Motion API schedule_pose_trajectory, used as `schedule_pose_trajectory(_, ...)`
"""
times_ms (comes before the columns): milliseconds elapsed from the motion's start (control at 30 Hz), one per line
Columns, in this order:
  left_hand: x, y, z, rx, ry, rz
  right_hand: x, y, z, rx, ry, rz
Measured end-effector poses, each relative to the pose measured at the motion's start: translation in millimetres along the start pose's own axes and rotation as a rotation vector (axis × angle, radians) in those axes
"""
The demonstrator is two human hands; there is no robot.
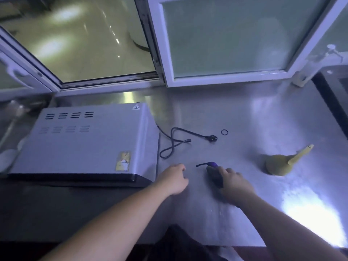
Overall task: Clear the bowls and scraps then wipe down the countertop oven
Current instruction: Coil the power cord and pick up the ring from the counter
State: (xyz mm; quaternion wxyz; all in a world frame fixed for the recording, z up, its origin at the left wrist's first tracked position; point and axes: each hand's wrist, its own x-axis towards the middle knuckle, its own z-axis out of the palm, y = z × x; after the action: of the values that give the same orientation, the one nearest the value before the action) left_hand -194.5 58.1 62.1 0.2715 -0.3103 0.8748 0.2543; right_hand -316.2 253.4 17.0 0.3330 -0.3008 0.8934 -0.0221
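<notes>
as right hand (pixel 232 180) grips scrap (pixel 214 175), oven (pixel 84 140) sits.

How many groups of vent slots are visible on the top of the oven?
8, on the countertop oven, in two rows of four near its rear left: a dark far row and a fainter near row. Other faces may hide more.

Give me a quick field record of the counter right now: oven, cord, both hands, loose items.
oven: on steel counter, left side, closed face toward the person
cord: unplugged, looped beside the oven
left hand: empty, loosely curled near the oven's front corner
right hand: resting on a dark object with purple part
loose items: small black ring; yellow funnel
</notes>
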Motion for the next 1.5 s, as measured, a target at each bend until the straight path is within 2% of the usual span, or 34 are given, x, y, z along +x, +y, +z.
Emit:
schedule_pose_trajectory(267,34,2,-1,0.012,0.026,-0.117,32,25,11,-0.059,-0.007,-0.11)
schedule_pose_trajectory(433,59,2,-5,-0.008,0.057,-0.158,41,30,15,-0.035,-0.094,-0.092)
schedule_pose_trajectory(600,89,3,-22,-0.029,0.209,-0.187,65,17,-7,0.035,0.047,-0.142)
schedule_pose_trajectory(733,117,-3,-29,-0.026,0.275,-0.218,109,-8,-31,0.054,0.078,-0.143)
schedule_pose_trajectory(867,148,-10,-30,0.037,0.214,-0.275,155,-28,-41,0.008,0.123,-0.168)
schedule_pose_trajectory(1033,178,-15,-28,-0.004,0.074,-0.344,197,-37,-35,-0.144,0.176,-0.205)
schedule_pose_trajectory(1200,193,-15,-27,-0.087,0.091,-0.378,211,-32,-32,-0.241,0.162,-0.201)
schedule_pose_trajectory(1333,199,-8,-30,0.058,0.226,-0.207,207,-20,-34,-0.22,0.114,-0.157)
schedule_pose_trajectory(1433,204,-4,-35,0.236,0.373,-0.004,199,-9,-32,-0.086,0.096,-0.084)
schedule_pose_trajectory(1500,209,-1,-36,0.26,0.393,0.088,193,-3,-33,0.038,0.1,-0.029)
